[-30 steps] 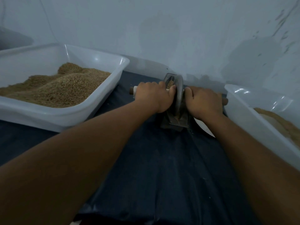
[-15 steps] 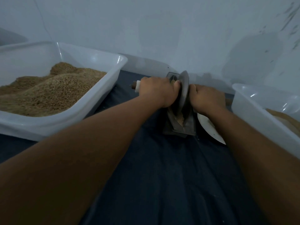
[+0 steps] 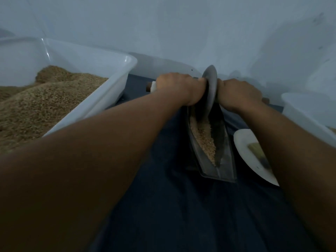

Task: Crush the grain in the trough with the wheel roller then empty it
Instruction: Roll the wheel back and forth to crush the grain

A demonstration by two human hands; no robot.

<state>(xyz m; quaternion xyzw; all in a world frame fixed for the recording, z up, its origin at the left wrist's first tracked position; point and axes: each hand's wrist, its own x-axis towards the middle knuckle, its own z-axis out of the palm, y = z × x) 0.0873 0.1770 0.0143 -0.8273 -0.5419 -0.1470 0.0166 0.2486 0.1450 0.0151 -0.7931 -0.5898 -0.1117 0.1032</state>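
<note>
Head view: left hand (image 3: 179, 88) and right hand (image 3: 238, 93) each grip the axle beside the wheel (image 3: 211, 90), at the trough's (image 3: 209, 151) far end. Overshooting could throw grain (image 3: 203, 137) past the trough.

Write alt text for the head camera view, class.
Both hands, left and right, grip the handle of a wheel roller standing in a grain-filled trough on dark cloth. A grain tub sits left, a white plate right.

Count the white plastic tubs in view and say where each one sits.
2. One tub sits left of the trough, full of grain; another tub sits at the right edge, mostly cut off. Others may lie outside the frame.
</note>
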